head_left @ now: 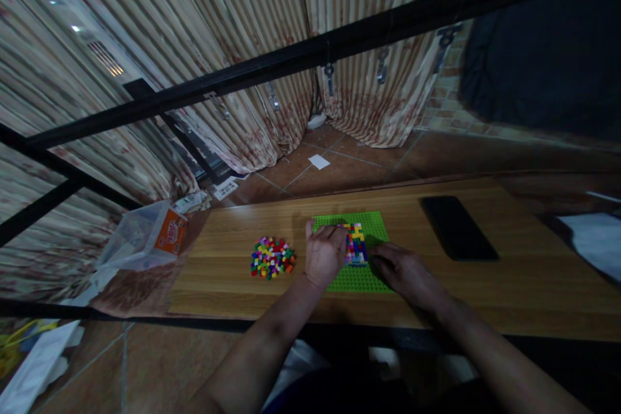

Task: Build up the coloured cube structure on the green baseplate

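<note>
A green studded baseplate (373, 223) lies on the wooden table, with a block of small multicoloured toy bricks (358, 244) built on its middle. My left hand (326, 251) is over the left part of the plate, its fingers curled against the left side of the brick block; what they hold, if anything, is hidden. At the block's right side rests my right hand (400, 268), fingers bent and close together near the plate, their tips in shadow. Left of my left hand sits a pile of loose coloured bricks (272, 257).
A black phone (458, 228) lies on the wooden table (218, 259) at the right. Beyond the table's left end stands a clear plastic box (140, 239) with an orange label. A dark metal bar (272, 61) crosses in front of the striped curtains (257, 6).
</note>
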`<state>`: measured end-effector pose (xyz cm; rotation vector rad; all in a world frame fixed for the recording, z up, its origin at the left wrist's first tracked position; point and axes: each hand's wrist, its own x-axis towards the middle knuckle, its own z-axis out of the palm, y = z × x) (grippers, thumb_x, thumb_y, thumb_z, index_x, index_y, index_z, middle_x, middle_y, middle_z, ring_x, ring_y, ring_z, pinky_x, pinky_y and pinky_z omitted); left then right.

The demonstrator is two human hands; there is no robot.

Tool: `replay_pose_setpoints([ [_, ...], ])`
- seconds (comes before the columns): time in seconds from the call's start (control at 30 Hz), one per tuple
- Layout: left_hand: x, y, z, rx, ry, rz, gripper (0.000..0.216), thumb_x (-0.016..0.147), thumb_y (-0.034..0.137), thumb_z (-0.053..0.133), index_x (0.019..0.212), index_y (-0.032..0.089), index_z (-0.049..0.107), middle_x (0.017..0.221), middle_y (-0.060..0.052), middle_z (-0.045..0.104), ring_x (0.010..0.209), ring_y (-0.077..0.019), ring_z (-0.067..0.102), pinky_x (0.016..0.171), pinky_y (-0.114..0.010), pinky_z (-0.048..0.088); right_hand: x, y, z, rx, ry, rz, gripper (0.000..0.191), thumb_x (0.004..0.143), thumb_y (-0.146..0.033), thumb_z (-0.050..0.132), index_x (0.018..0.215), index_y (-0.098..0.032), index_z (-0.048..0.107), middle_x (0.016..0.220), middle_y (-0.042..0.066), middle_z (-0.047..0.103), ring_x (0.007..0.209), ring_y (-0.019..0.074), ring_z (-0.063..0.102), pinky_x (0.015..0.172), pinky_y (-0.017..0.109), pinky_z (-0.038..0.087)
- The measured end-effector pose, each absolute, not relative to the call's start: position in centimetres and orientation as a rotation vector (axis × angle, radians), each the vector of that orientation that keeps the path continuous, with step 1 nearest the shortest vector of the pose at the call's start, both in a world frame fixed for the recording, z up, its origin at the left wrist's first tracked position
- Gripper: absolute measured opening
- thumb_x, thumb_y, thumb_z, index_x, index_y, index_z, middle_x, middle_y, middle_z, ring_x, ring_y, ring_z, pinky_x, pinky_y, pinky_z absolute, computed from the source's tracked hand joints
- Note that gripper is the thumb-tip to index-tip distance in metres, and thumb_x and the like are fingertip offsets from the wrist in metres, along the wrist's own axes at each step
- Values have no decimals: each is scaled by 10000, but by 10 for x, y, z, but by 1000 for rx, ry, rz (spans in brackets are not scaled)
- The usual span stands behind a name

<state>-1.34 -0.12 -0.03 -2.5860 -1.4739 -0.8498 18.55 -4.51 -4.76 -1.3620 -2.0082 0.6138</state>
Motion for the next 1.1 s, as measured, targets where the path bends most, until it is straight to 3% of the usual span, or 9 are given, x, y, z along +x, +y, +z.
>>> replay_pose_setpoints([
  [0.67,-9,1,-4,-2587,-1464,-697,200,909,158,497,807,205,663,821,-27,710,814,-180,608,1032,-438,329,185,-46,-48,-1369,-1991,606,234,892,-201,454,1018,-222,651,1006,56,693,891,177,666,819,300,516],
  [0.9,-26,-12,5,-2633,-1596,-827,207,913,161,510,1013,256,664,965,-8,730,927,-175,634,1073,-467,303,188,-47,-48,-1354,-2003,602,253,889,-222,453,1036,-220,659,1027,68,699,899,201,677,826,341,528],
  [1.1,-88,-31,9,-2492,-1784,-839,178,895,143,512,892,239,662,903,-7,728,911,-183,642,1042,-454,346,188,-48,-47,-1357,-2004,596,240,892,-237,463,1015,-236,669,1022,54,704,891,202,679,808,342,535],
])
